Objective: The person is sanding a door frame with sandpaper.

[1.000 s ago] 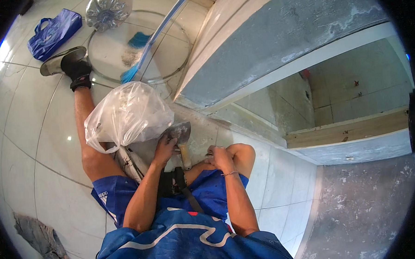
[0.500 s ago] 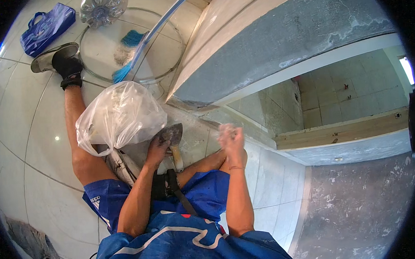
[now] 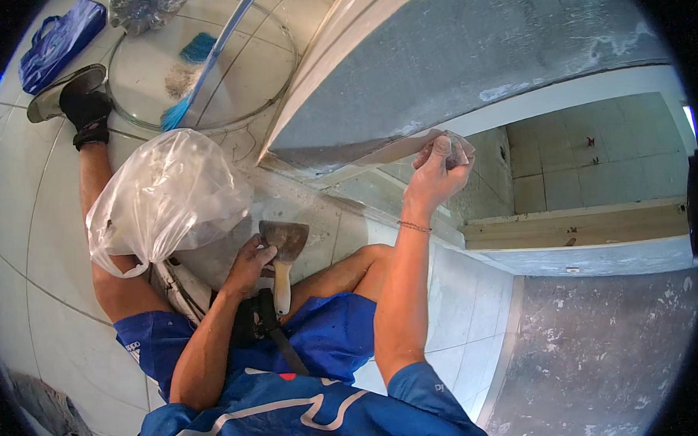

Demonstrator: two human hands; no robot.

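My left hand [image 3: 250, 265] pinches a putty knife [image 3: 282, 248] where its broad, dusty blade meets the pale handle. The handle hangs down toward my lap. Raised at the lower edge of the grey wall opening, my right hand [image 3: 439, 173] is closed on a thin, dusty grey-brown piece [image 3: 460, 144]. What that piece is I cannot make out for certain; it lies close against the edge of the grey plastered panel [image 3: 467, 57]. A tied clear plastic bag [image 3: 169, 198] with pale contents rests by my left leg, left of the putty knife.
A blue-bristled broom [image 3: 195, 92] leans across a coil of wire [image 3: 118, 95] on the tiled floor. Farther left lie a blue bag [image 3: 62, 42] and a clear plastic bottle [image 3: 144, 10]. The recessed opening [image 3: 564, 154] on the right has a ledge [image 3: 583, 227] below it.
My right hand has moved up and right to the edge of the wall panel. The putty knife, still in my left hand, has turned so its blade faces me more fully.
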